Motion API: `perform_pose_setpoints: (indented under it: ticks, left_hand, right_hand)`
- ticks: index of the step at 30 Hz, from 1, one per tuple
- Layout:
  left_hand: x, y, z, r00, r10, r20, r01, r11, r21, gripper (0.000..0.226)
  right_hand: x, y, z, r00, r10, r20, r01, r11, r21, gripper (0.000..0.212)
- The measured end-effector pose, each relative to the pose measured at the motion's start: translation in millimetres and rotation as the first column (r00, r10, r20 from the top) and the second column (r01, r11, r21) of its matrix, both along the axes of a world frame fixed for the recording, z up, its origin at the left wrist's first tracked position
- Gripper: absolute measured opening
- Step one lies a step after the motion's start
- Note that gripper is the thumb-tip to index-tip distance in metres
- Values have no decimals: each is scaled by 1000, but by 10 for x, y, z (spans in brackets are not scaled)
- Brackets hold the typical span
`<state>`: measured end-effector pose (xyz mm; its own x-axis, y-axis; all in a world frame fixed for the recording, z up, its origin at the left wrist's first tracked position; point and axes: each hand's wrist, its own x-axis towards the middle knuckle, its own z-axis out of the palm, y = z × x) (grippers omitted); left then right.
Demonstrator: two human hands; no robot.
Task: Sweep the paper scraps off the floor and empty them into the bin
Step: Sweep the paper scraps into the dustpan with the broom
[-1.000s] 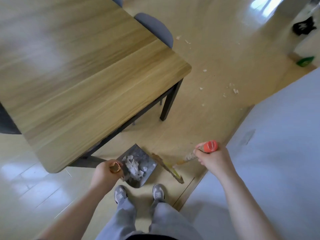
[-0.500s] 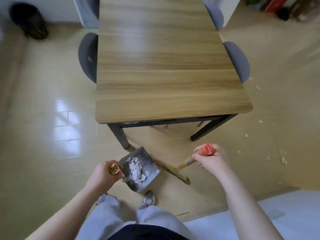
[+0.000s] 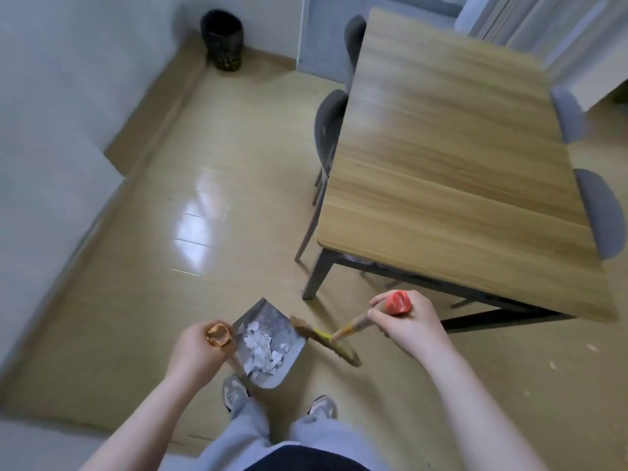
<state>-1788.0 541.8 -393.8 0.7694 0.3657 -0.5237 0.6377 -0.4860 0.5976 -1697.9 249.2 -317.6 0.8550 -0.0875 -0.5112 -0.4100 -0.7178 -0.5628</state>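
**Pan loaded, bin way off in the corner**

The left hand (image 3: 200,348) has its fingers curled tight round the gold-capped handle of the grey metal dustpan (image 3: 275,321), which is held low, just ahead of the shoes. A heap of white paper scraps (image 3: 260,350) lies in the pan, bunched toward its near end. The right hand (image 3: 407,326) is wrapped round the stick of the short straw broom (image 3: 326,339), fingers and thumb closed on it just under the red cap. The broom's head sits at the pan's right edge, touching it or very nearly.

I'd call this the carry step. The load is gathered and has to go to the black round bin (image 3: 222,40), which stands well apart in the far corner by the white wall, on the other side of the wooden table (image 3: 452,164).

The next move calls for keeping the pan's mouth tilted up so nothing slides out. Then it's a walk across the open floor and a tip over the bin's mouth.

A few pale flecks (image 3: 591,347) on the floor at the far right might be leftover scraps, though the blur makes that hard to say. If they are, another sweep is due.
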Motion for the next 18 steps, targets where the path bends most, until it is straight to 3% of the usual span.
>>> perform_pose_setpoints:
  ticks: [7, 18]
  left_hand:
    - [-114, 858, 166, 992, 97, 79, -102, 993, 63, 3]
    - [547, 1666, 375, 966, 186, 182, -215, 964, 156, 25]
  right_hand:
    - [153, 974, 138, 996, 73, 50, -77, 994, 77, 6]
    - [1017, 1901, 304, 975, 69, 211, -114, 971, 211, 5]
